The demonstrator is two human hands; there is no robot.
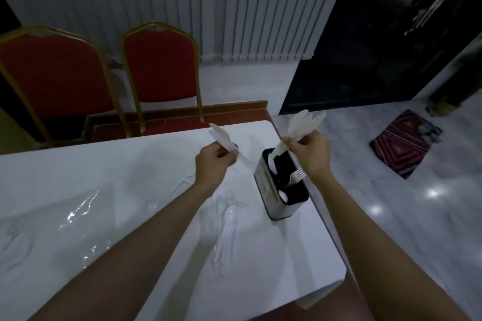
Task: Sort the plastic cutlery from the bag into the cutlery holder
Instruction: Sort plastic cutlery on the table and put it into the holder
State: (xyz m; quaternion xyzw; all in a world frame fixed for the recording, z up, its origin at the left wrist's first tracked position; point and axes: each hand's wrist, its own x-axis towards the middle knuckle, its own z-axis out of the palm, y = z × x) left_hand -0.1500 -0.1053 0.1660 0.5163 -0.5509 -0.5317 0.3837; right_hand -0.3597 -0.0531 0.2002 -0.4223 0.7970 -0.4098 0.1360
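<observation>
My left hand (214, 161) grips a few white plastic knives (221, 137) above the white table, left of the cutlery holder (268, 191). My right hand (310, 152) grips a bunch of white plastic knives (303, 122) directly over the holder's far compartment, blades pointing up and away. The holder is a dark-topped box near the table's right edge; a fork (296, 177) stands in its middle section and a spoon (283, 195) in its near one. More white cutlery (227, 227) lies loose on the table in front of it. A clear plastic bag (78, 214) lies flat at the left.
The white table (287, 255) ends close to the right of the holder and at the far side. Two red chairs (161, 65) with gold frames stand behind it. A patterned mat (404, 143) lies on the glossy floor at right.
</observation>
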